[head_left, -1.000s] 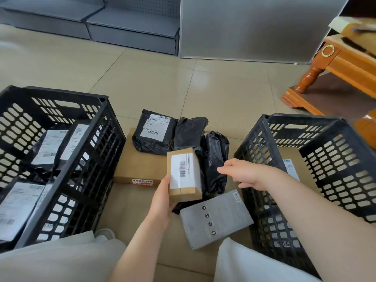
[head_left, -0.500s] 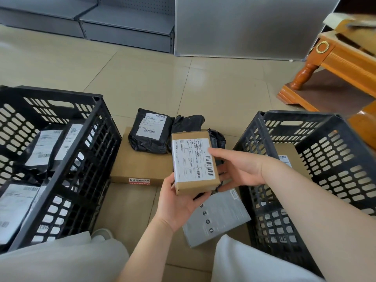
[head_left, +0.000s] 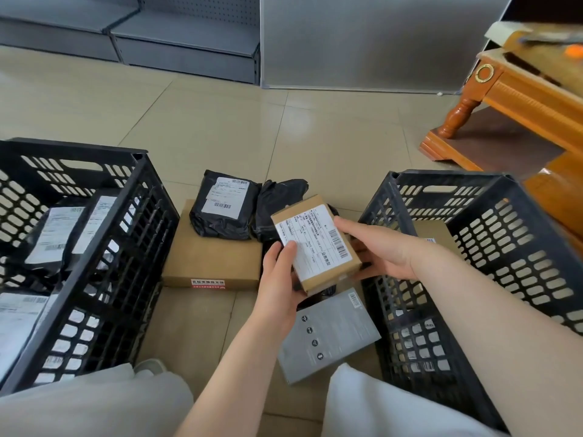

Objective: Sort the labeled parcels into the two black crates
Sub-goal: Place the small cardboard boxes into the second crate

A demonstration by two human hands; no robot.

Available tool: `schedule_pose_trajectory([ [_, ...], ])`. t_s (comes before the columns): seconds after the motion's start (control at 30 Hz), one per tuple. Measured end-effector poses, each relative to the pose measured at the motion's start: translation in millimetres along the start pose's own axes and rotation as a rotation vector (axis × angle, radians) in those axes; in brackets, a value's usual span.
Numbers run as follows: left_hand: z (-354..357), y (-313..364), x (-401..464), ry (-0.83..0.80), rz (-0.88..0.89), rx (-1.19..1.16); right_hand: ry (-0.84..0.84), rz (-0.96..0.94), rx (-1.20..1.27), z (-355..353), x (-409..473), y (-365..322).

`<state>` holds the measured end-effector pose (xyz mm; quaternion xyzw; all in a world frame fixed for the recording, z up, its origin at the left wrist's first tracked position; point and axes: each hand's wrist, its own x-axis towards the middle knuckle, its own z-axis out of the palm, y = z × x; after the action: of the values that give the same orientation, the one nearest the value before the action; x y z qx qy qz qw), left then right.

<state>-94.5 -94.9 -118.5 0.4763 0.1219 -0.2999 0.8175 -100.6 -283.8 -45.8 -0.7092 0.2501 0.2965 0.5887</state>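
Small brown parcel (head_left: 315, 247) label up, gripped by left hand (head_left: 279, 279) and right hand (head_left: 378, 250), held between left crate (head_left: 132, 222) and right crate (head_left: 388, 203)

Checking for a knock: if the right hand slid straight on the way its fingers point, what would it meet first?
Probably the small cardboard box it already holds; past that, the left hand, though depth is unclear.

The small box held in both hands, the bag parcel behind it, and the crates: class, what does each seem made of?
Small box: apparently brown cardboard, matte, with a white paper label. Bag parcel: looks like thin black plastic film, glossy and wrinkled. Crates: probably rigid moulded plastic, black, with slotted walls.
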Motion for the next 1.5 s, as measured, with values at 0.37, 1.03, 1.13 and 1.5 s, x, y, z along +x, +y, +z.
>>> schedule_pose_trajectory([
  [0.37,67.3,-14.9,-22.9,-0.134,0.009,0.338,0.195,-0.132,0.273,-68.7,-52.3,33.7],
  [1.03,129.9,-127.0,-8.1,-0.48,0.315,1.366,0.981,-0.217,1.092,-90.4,-71.5,170.2],
  [1.13,128.8,-131.0,-7.1,-0.485,0.299,1.329,1.089,-0.096,1.087,-88.7,-66.9,193.0],
  [1.5,125.8,-140.6,0.1,-0.502,0.28,1.262,1.338,0.306,0.842,-80.5,-46.6,251.3],
])
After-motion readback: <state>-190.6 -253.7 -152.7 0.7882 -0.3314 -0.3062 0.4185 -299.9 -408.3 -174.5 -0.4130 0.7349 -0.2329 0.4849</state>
